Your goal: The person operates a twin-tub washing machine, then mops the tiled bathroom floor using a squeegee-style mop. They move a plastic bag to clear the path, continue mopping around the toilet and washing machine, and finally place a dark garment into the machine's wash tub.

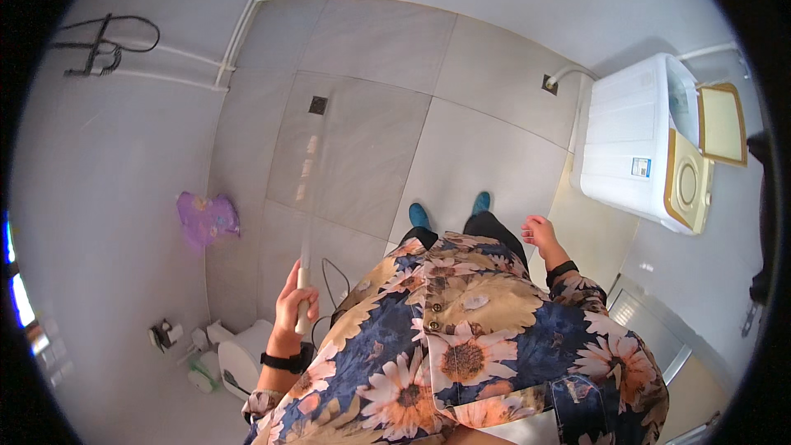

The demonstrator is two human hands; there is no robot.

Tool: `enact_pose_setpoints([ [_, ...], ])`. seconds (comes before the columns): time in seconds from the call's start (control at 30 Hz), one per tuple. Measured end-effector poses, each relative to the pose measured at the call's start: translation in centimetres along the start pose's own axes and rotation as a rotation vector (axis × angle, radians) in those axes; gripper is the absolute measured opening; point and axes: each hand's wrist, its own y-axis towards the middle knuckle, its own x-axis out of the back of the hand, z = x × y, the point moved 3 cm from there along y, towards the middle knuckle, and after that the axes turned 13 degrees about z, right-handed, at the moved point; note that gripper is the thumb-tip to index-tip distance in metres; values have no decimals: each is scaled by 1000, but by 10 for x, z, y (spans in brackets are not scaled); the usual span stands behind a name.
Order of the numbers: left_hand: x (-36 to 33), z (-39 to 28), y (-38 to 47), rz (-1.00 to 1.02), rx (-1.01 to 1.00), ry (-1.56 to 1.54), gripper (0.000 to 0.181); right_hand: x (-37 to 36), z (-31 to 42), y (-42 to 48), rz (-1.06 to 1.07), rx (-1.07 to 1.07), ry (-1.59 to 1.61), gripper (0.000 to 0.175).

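Observation:
My left hand [295, 308] is closed around the pale handle of a long rod [306, 247], with a dark band on the wrist. The rod's shaft reaches up over the tiled floor and blurs towards its far end, so what it carries there cannot be told. My right hand [539, 232] hangs beside my leg with its fingers slightly bent, holding nothing. Near the shaft's upper part lies a square floor drain [317, 105]. My two feet in blue-green shoes [419, 216] stand on the grey tiles [364, 148].
At the right wall stands a white washing machine [630, 136] with one lid raised; its hose [571, 70] enters a second drain. A purple bag [207, 218] is at the left wall. A white toilet [238, 361] stands lower left, and a black shower fixture [99, 46] is upper left.

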Motion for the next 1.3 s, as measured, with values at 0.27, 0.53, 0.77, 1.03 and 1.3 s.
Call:
enact_pose_setpoints([
  [0.27, 94, 62, 17, -327, -84, -180, 28, 35, 34, -16, 66, 136, -85, 25],
  [0.53, 9, 127, 184, -338, -62, -401, 8, 123, -11, -45, -12, 28, -169, 26],
  [0.77, -120, 155, 182, -286, -36, -176, 22, 148, -11, -27, 18, 56, -169, 25],
  [1.03, -63, 156, 68, -126, -12, 168, 68, 134, 35, -2, 86, 137, -238, 28],
  [1.3, -52, 325, -109, -47, -10, -131, 61, 164, 30, 18, 53, 17, -333, 26],
])
